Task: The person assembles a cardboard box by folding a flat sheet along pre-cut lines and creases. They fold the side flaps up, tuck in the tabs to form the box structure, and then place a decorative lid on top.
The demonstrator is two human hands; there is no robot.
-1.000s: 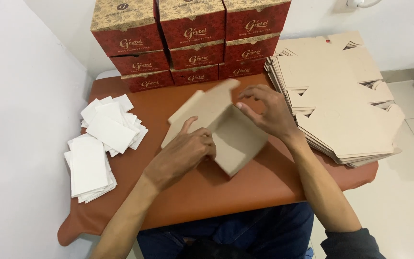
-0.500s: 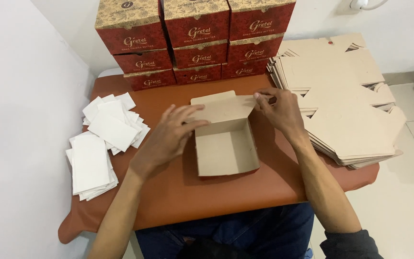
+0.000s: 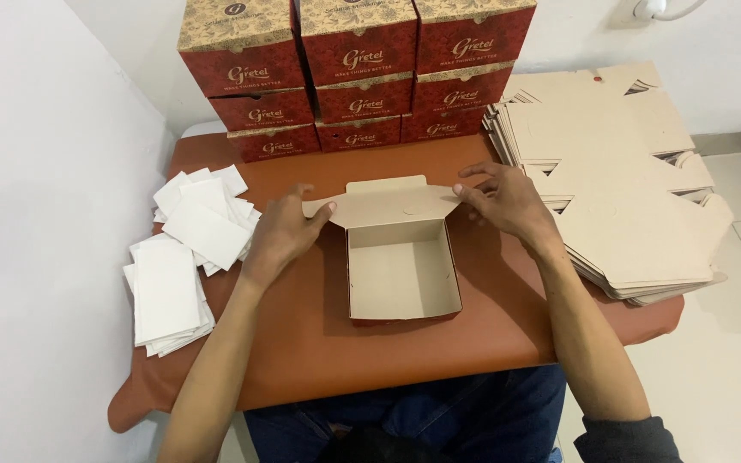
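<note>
Cardboard box sits open at the middle of the brown bench, upright, plain tan inside, nothing in it; lid flap folded back flat toward the far side, side tabs spread left and right. Left hand rests palm down at the lid's left tab, fingers lightly curled and pinching the tab's edge. Right hand at the lid's right tab, fingers spread, fingertips gripping the tab edge. Both forearms reach in from the near edge, one each side of the box. Behind the box, stacked red closed boxes in rows three wide, against the wall, contents not visible. Right of the box, a tall pile of flat unfolded cardboard blanks, overhanging the bench's right edge. Left of the box, loose white paper sheets in two untidy piles, near the left hand but apart from it.
</note>
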